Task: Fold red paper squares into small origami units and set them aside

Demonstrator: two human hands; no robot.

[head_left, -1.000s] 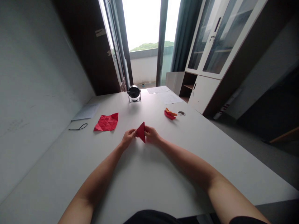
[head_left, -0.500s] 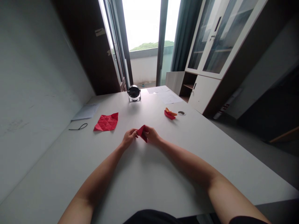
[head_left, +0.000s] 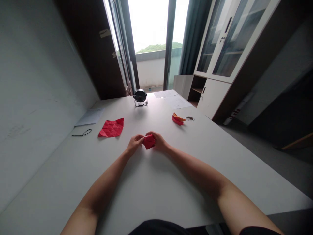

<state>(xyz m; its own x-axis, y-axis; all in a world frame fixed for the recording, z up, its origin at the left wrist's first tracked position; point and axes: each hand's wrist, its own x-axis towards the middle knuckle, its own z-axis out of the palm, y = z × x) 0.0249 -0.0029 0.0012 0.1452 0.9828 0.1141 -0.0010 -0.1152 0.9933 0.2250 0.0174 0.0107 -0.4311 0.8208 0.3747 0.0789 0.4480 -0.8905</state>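
Observation:
A small folded piece of red paper (head_left: 149, 142) is held between my two hands above the white table (head_left: 151, 186). My left hand (head_left: 135, 143) pinches its left edge between thumb and fingers. Around its right side my right hand (head_left: 157, 141) is curled, with the index finger along the top; part of that hand's grip is hidden behind the paper. Left of my hands lies a creased red paper sheet (head_left: 111, 128). To the right, beyond my right hand, sit folded red and orange paper pieces (head_left: 178, 119).
A round black-and-silver device (head_left: 140, 98) stands at the far side. A black cord loop (head_left: 84, 133) and white papers (head_left: 89, 117) lie along the left wall. More sheets (head_left: 179, 101) rest at the back right, near a round cable hole (head_left: 190, 118).
The red paper has gone from a pointed, tilted triangle to a flatter, squarish shape facing me. My right fingers have shifted over its top right; both arms are otherwise in place.

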